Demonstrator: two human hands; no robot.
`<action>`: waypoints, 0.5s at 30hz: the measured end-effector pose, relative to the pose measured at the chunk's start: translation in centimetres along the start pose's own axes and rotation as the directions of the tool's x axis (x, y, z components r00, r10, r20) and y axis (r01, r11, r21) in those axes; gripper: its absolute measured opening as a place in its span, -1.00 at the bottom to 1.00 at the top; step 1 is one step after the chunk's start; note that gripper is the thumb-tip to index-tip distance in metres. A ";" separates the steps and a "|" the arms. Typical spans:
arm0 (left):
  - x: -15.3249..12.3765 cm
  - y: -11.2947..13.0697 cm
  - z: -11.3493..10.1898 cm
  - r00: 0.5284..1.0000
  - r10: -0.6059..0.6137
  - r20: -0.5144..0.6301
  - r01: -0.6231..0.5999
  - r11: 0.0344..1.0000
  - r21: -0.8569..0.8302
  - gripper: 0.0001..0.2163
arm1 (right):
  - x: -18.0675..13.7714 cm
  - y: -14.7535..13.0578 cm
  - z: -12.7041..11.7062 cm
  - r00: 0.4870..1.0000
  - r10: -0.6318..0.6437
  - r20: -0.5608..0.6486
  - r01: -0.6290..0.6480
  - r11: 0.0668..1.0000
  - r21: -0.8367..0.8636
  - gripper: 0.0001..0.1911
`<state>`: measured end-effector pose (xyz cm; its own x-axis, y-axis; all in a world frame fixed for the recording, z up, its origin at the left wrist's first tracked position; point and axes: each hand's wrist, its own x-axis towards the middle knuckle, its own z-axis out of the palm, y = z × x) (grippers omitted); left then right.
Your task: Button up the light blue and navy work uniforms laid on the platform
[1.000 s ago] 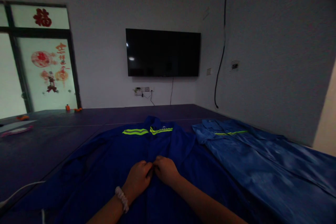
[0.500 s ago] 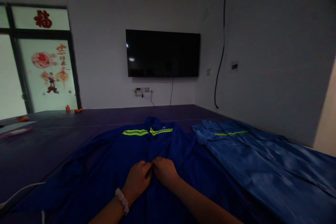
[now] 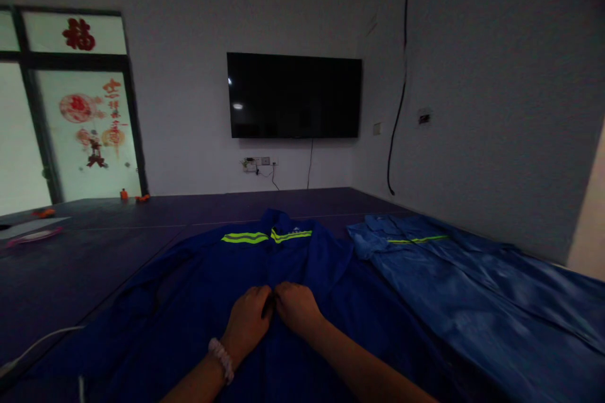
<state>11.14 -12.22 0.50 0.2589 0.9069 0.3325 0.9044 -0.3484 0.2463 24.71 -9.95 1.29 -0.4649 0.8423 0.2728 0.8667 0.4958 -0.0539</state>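
A dark blue work jacket (image 3: 203, 302) with yellow-green reflective stripes across the chest lies spread out before me, its collar pointing away. My left hand (image 3: 250, 318), with a pale scrunchie (image 3: 221, 360) on the wrist, is closed on the jacket's front edge at mid-chest. Right beside it, my right hand (image 3: 295, 308) pinches the same front opening, fingers curled down. Both hands nearly meet over the centre line. Whatever fastener lies under the fingertips is hidden.
To the right lies a lighter blue garment (image 3: 463, 289) with a thin yellow-green stripe. The purple surface (image 3: 155, 214) reaches back to the wall, where a television (image 3: 295, 97) hangs. At left are a white cable (image 3: 42, 341), a pink-edged item (image 3: 35, 236) and small orange objects (image 3: 142, 198).
My left hand's fingers have shifted slightly, with a dark gap now showing between thumb and fingers. My right hand stays nearly in place, and the jacket lies as before.
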 end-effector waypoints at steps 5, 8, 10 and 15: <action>0.0 -0.2 0.3 1.000 0.000 -0.021 -0.001 0.998 -0.064 -0.88 | -0.3 0.3 0.0 1.000 -0.014 0.006 0.013 0.998 0.059 -0.73; -0.1 -0.4 0.4 0.999 -0.042 -0.013 0.041 0.995 -0.094 -0.91 | -0.9 0.5 -0.2 0.999 -0.041 0.002 0.041 0.995 0.086 -0.74; -0.4 -0.4 0.3 0.998 -0.064 0.004 0.064 0.993 -0.100 -0.85 | -1.6 0.5 -0.5 0.998 -0.060 0.012 0.059 0.995 0.086 -0.76; -2.1 0.4 -0.1 0.998 -0.060 -0.033 0.056 0.992 -0.111 -0.85 | -3.6 -0.3 -1.3 0.996 -0.064 0.067 0.056 0.991 0.118 -0.74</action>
<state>10.91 -14.29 0.00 0.1933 0.9178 0.3469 0.8741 -0.3217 0.3640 26.39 -13.45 1.60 -0.5304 0.8212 0.2103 0.8121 0.5634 -0.1517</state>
